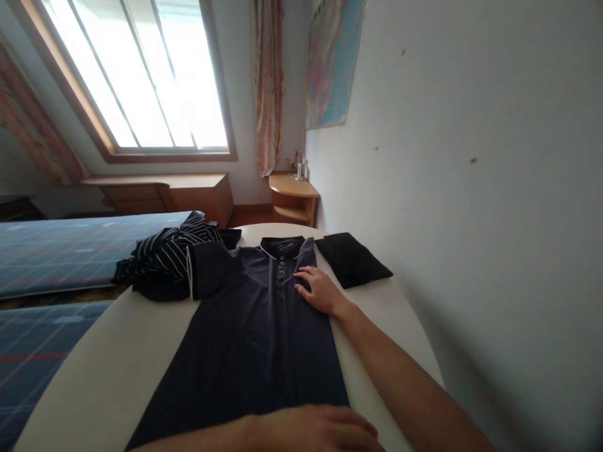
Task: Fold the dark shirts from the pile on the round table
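A dark short-sleeved polo shirt [245, 351] lies front up on the table, collar at the far end, with several buttons below it. Its left-hand sleeve is spread out; on the right side the cloth by the shoulder is tucked in. My right hand [320, 290] rests on the shirt's right chest, palm down, fingers apart. Along the bottom edge of the view, my left hand [315, 430] reaches across the lower right part of the shirt. Its fingers stretch to the right past the shirt's side edge, and their tips are partly cut off.
The pale round table [117, 351] carries a folded black garment [353, 258] at the right. A heap of black-and-white striped clothing [164, 254] lies at its left edge. Blue checked beds [89, 251] stand on the left, and a white wall [494, 207] runs close along the right.
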### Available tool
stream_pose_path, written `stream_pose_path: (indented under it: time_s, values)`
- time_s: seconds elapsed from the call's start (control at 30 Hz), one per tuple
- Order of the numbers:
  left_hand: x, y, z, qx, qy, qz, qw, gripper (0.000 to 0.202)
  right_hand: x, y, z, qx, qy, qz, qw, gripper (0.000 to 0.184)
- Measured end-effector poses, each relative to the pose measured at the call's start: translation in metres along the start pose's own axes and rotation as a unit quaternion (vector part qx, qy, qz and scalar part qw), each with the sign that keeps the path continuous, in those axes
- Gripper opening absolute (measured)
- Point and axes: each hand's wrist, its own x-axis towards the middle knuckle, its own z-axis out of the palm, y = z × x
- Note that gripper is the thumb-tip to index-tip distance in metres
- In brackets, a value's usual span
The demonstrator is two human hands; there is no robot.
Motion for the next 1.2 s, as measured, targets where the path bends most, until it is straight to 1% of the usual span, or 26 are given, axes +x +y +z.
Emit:
stream_pose_path:
  time_s: [0.03,0.07,0.13,0.2,0.27,0.37,0.5,0.63,0.7,0.73,0.8,0.83,0.9,0.97,1.03,1.13,1.2]
  values:
    - [-0.001,-0.007,-0.016,-0.032,0.008,-0.047,0.998,0.028,0.000,0.002,0.001,0.005,-0.008,0.001,1.000,0.039]
    - [-0.003,-0.016,-0.032,-0.039,0.024,-0.118,0.992,0.028,0.000,0.004,0.003,0.009,-0.014,0.001,1.000,0.041]
    - [-0.010,-0.036,-0.053,-0.008,0.051,-0.234,0.971,0.030,0.001,0.007,0.004,0.013,-0.019,0.000,1.000,0.041]
    - [-0.021,-0.054,-0.061,0.025,0.055,-0.298,0.953,0.040,0.002,0.010,0.004,0.015,-0.024,-0.002,1.000,0.037]
    - [-0.031,-0.066,-0.058,0.040,0.039,-0.338,0.940,0.054,0.005,0.012,0.004,0.014,-0.032,0.001,0.999,0.036]
    - [-0.038,-0.072,-0.049,0.038,0.013,-0.370,0.928,0.066,0.011,0.014,0.004,-0.002,-0.053,0.026,0.998,0.043]
    - [-0.039,-0.070,-0.045,0.023,0.009,-0.386,0.922,0.073,0.031,0.019,0.005,-0.034,-0.103,0.075,0.991,0.064]
    - [-0.040,-0.071,-0.045,0.011,0.023,-0.388,0.921,0.073,0.059,0.026,0.009,-0.046,-0.128,0.105,0.985,0.073]
    - [-0.040,-0.073,-0.045,0.014,0.039,-0.392,0.919,0.065,0.073,0.029,0.012,-0.061,-0.126,0.120,0.983,0.075]
    - [-0.040,-0.075,-0.045,0.018,0.054,-0.397,0.916,0.058,0.080,0.030,0.013,-0.075,-0.119,0.126,0.982,0.074]
    - [-0.042,-0.080,-0.044,0.034,0.093,-0.412,0.906,0.047,0.093,0.033,0.012,-0.111,-0.091,0.133,0.981,0.066]
    - [-0.042,-0.082,-0.044,0.046,0.113,-0.420,0.899,0.045,0.099,0.034,0.011,-0.127,-0.073,0.137,0.980,0.060]
    - [-0.045,-0.087,-0.042,0.074,0.141,-0.441,0.883,0.048,0.112,0.040,0.004,-0.150,-0.044,0.147,0.977,0.051]
    - [-0.047,-0.091,-0.040,0.091,0.145,-0.467,0.868,0.055,0.124,0.048,-0.004,-0.160,-0.040,0.160,0.973,0.048]
    - [-0.049,-0.093,-0.037,0.088,0.136,-0.491,0.856,0.060,0.136,0.058,-0.012,-0.167,-0.051,0.171,0.970,0.043]
    - [-0.049,-0.093,-0.036,0.072,0.121,-0.511,0.848,0.062,0.151,0.072,-0.019,-0.167,-0.076,0.174,0.967,0.034]
    - [-0.047,-0.092,-0.037,0.063,0.111,-0.521,0.844,0.063,0.158,0.078,-0.020,-0.158,-0.092,0.163,0.970,0.027]
